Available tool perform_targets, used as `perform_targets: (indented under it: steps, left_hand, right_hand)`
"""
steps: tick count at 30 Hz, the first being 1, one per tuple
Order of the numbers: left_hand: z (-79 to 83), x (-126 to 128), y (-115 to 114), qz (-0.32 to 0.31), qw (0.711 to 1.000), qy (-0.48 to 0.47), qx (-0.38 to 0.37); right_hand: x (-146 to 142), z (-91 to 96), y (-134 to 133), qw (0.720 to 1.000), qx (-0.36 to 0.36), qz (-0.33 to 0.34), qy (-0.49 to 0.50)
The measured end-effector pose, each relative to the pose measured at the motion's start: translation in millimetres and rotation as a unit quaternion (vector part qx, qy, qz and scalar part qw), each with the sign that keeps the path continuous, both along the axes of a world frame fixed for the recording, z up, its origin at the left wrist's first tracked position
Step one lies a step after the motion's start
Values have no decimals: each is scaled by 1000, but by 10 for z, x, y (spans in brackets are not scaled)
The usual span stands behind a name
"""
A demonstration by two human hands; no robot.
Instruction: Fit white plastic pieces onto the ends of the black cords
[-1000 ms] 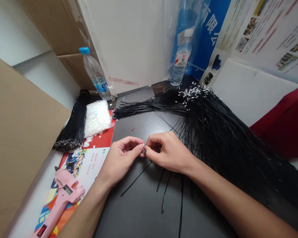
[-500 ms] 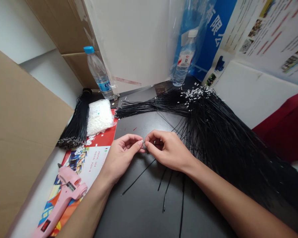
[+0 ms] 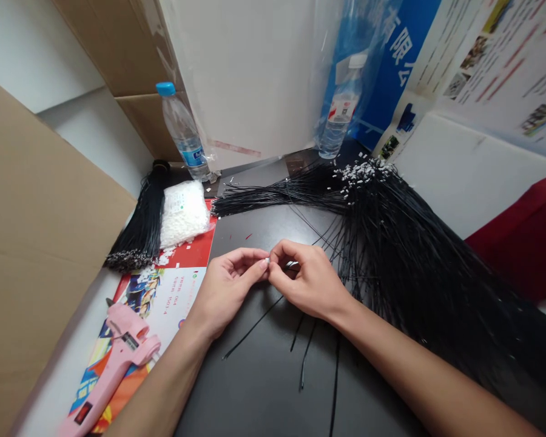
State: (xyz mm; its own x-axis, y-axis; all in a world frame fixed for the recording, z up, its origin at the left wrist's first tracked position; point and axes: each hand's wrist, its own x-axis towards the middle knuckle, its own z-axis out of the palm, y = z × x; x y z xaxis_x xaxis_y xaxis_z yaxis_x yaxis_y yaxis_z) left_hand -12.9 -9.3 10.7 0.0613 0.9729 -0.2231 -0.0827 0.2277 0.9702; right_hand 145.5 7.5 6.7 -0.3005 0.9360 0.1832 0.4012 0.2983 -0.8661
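Observation:
My left hand (image 3: pixel 227 284) and my right hand (image 3: pixel 306 280) meet fingertip to fingertip over the dark mat (image 3: pixel 264 376). Between the pinched fingers sits a tiny white connector (image 3: pixel 267 261). A thin black wire (image 3: pixel 250 328) trails from the pinch toward me across the mat. Both hands are closed in a pinch. Two or three more loose black wires (image 3: pixel 306 355) lie under my right wrist. A large fan of black wires with white tips (image 3: pixel 404 255) spreads to the right of my right hand.
A bag of white connectors (image 3: pixel 182 212) and a bundle of black wires (image 3: pixel 141 224) lie at the left. A pink glue gun (image 3: pixel 113 370) rests on a colourful sheet. Two water bottles (image 3: pixel 184 133) (image 3: pixel 341 118) stand at the back. Cardboard walls the left side.
The hands stay joined at the fingertips with small finger shifts. The view has drifted slightly, so everything sits a little lower and to the right.

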Motion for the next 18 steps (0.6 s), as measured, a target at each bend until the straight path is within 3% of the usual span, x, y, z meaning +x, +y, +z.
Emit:
perform_targets:
  steps: [13, 18]
  left_hand:
    - [-2, -6, 0, 16, 999, 38, 8]
    - [53, 15, -19, 27, 997, 63, 41]
  right_hand:
    - [-17, -42, -20, 999, 42, 8, -9]
    - [6, 27, -32, 996, 72, -4, -46]
